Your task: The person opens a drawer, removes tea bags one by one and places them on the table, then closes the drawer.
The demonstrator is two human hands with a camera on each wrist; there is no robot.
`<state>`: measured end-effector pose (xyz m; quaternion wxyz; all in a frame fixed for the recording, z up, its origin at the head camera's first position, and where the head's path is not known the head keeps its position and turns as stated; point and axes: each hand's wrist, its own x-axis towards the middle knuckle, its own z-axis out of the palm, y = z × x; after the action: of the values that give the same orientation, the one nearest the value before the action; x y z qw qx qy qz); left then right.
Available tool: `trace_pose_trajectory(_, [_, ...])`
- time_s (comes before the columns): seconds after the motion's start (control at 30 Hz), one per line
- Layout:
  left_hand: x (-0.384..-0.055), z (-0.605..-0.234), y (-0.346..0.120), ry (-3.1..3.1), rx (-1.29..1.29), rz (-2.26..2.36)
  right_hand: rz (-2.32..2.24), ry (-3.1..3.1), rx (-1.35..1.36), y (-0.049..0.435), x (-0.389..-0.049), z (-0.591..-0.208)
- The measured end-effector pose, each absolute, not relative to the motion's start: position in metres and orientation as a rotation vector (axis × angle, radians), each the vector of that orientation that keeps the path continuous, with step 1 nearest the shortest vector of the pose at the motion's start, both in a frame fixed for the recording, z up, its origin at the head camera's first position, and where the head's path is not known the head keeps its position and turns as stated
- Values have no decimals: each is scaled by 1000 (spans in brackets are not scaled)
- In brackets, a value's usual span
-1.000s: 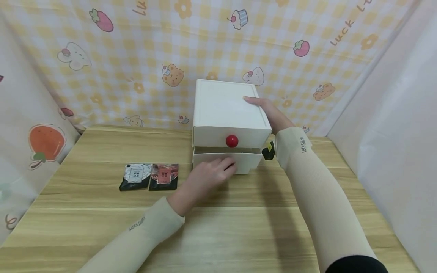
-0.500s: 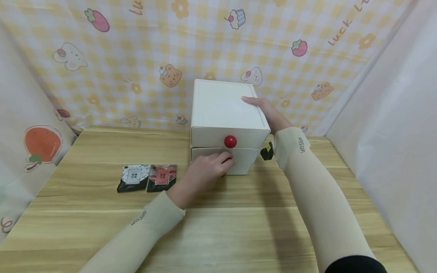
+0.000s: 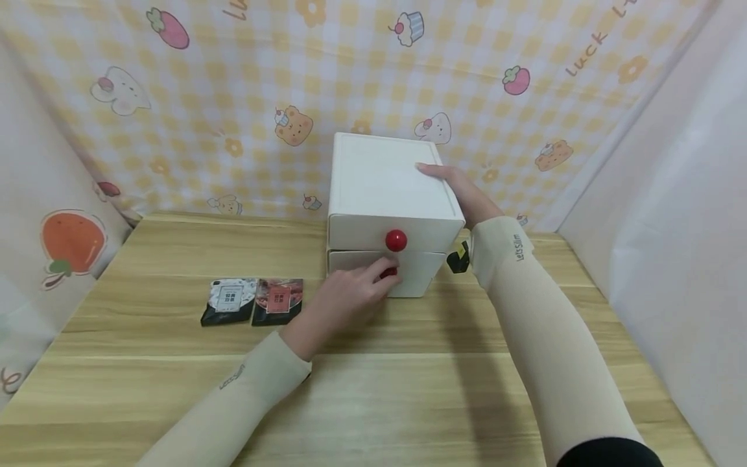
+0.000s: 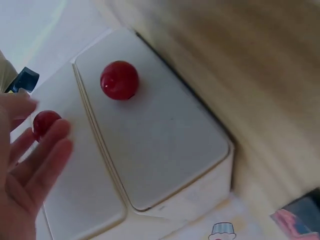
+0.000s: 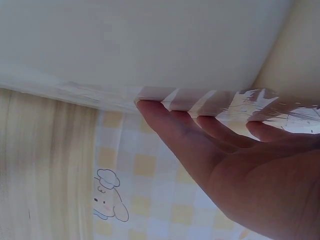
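Note:
A white two-drawer box (image 3: 391,178) stands on the wooden table. The upper drawer has a red knob (image 3: 396,240); another red knob (image 4: 119,80) sits on the lower drawer. Both drawer fronts lie nearly flush. My left hand (image 3: 350,288) hovers before the fronts, fingers loosely bent. In the left wrist view, the lower knob shows free of this hand (image 4: 37,175), whose fingers partly cover the upper one. At the box's right side is my right hand (image 3: 461,191), thumb on the top edge. In the right wrist view, its fairly straight fingers (image 5: 175,135) touch the side wall.
Left of the box, a black-and-white packet (image 3: 229,302) and a black-and-red packet (image 3: 277,302) lie side by side on the table (image 3: 146,363). A patterned yellow checked cloth (image 3: 233,104) hangs behind the box, and white cloth lines both sides.
The lower drawer has moved back into the box, closing the gap above its front. My left hand followed it and now stands off the lower knob. The right hand stays put.

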<state>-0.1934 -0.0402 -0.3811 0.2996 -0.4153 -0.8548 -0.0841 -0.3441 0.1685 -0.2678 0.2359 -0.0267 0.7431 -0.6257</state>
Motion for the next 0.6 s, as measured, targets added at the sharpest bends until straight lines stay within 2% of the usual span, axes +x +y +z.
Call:
trace_pose_trajectory(0.33, [-177,-396,-41,-2271,-1103,-237,-1716,2030,-88,170,-344,-267])
trace_pose_trajectory(0.6, [-179,-403,-38,-2383,-1048,-49,-1710,2028,-104,171,-345,-270])
